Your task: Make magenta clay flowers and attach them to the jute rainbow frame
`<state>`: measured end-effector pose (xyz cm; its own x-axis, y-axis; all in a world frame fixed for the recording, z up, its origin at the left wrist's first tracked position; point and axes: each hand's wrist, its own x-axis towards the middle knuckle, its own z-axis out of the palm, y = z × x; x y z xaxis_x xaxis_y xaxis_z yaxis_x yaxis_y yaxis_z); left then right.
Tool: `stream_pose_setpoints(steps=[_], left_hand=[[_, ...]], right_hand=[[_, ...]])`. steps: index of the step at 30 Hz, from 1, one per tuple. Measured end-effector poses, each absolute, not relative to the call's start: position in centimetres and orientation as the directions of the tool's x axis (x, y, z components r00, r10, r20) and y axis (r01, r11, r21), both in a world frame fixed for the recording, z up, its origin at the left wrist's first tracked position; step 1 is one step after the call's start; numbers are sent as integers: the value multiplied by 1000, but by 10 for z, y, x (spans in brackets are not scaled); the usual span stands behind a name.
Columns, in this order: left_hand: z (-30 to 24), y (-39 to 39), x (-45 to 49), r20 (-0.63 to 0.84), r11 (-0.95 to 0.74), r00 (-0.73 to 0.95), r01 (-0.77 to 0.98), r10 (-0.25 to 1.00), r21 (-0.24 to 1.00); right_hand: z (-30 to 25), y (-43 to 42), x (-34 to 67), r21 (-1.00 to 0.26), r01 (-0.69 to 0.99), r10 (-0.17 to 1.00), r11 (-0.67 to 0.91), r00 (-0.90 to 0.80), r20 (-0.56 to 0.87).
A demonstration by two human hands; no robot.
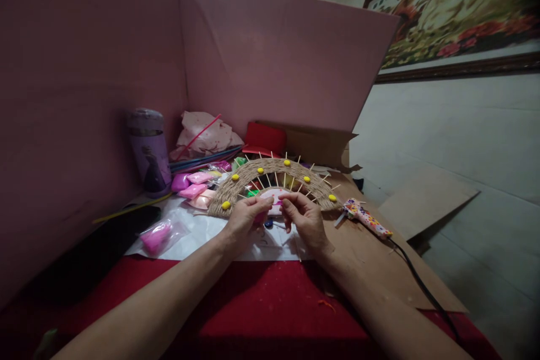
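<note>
A half-round fan of jute twine woven over wooden sticks [276, 171] lies on the table, dotted with yellow clay balls. My left hand [247, 216] and my right hand [304, 216] meet just in front of it. Both are pinched on a small pale pink piece of clay [276, 201] held between the fingertips. Most of that piece is hidden by my fingers.
Packets of pink clay [192, 183] and a bagged pink lump [157, 236] lie at the left by a purple bottle [149, 152]. A patterned glue gun [365, 216] with a black cord rests on cardboard at the right. Pink board walls stand behind.
</note>
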<state>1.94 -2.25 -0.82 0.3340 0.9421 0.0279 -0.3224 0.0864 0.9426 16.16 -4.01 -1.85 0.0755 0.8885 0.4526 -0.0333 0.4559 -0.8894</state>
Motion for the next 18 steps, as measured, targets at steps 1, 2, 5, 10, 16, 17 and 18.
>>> stream_pose_setpoints(steps=[1, 2, 5, 10, 16, 17, 18], left_hand=[[-8, -22, 19, 29, 88, 339, -323, 940, 942], [-8, -22, 19, 25, 94, 345, -323, 938, 942], [-8, -22, 18, 17, 99, 356, -304, 934, 947], [-9, -23, 18, 87, -1, 335, -249, 938, 968], [-11, -23, 20, 84, -4, 330, -236, 940, 972], [-10, -23, 20, 73, 8, 321, -246, 944, 969], [-10, -23, 20, 58, 25, 312, -255, 948, 967]], right_hand=[[-19, -40, 162, -890, -36, 890, 454, 73, 451], [-19, -40, 161, -891, -37, 890, 453, 73, 450], [-18, -42, 161, -891, -17, 890, 453, 66, 451], [-17, -44, 159, -882, 18, 881, 470, 58, 470], [-19, -45, 158, -883, 53, 882, 466, 47, 468], [-20, -44, 159, -884, 54, 882, 465, 55, 468], [-20, -43, 160, -885, 49, 883, 462, 72, 465]])
